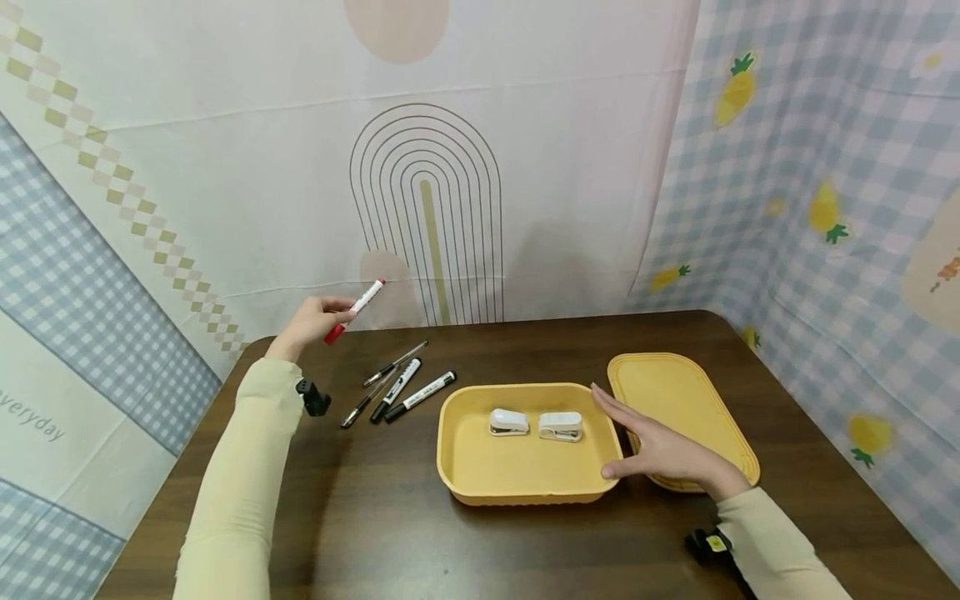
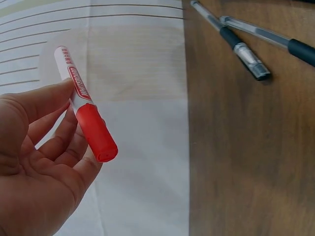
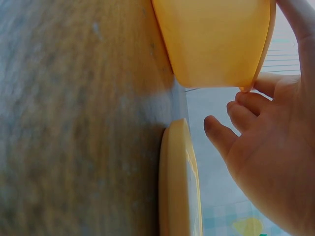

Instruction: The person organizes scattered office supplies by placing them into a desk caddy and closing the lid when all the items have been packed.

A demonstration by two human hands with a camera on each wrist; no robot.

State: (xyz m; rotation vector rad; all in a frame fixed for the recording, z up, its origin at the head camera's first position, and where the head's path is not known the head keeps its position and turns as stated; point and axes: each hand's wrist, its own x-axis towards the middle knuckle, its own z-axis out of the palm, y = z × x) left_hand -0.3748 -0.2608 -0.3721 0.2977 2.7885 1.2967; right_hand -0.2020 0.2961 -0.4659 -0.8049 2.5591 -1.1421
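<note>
Red-and-white marker (image 1: 366, 300), raised above the far-left edge of the tabletop (image 1: 390, 542) and pinched between the thumb and fingers of the left hand (image 1: 311, 321). Its long axis is tilted, red cap low and to the left, opposite end up and to the right. The governing relation, as judged here, is that the yellow tray (image 1: 517, 498) lies to the right of the pinching fingers and nearer the person. Two black-capped markers (image 1: 398, 389) (image 1: 422, 397) and two clear-barrelled pens (image 1: 396, 364) (image 1: 369, 400) lie between (all lower than the held marker). The left hand alone has the marker within reach; the right hand (image 1: 660, 450) rests at the tray's right rim, thumb and fingers spread. Two white staplers (image 1: 510, 422) (image 1: 561, 426) sit toward the tray's far side, leaving bare floor along the near side; the left rim faces the loose pens. Just beside the tray, to the right, lies a yellow lid (image 1: 697, 425). Behind the far edge hangs a printed cloth (image 1: 562, 167).
</note>
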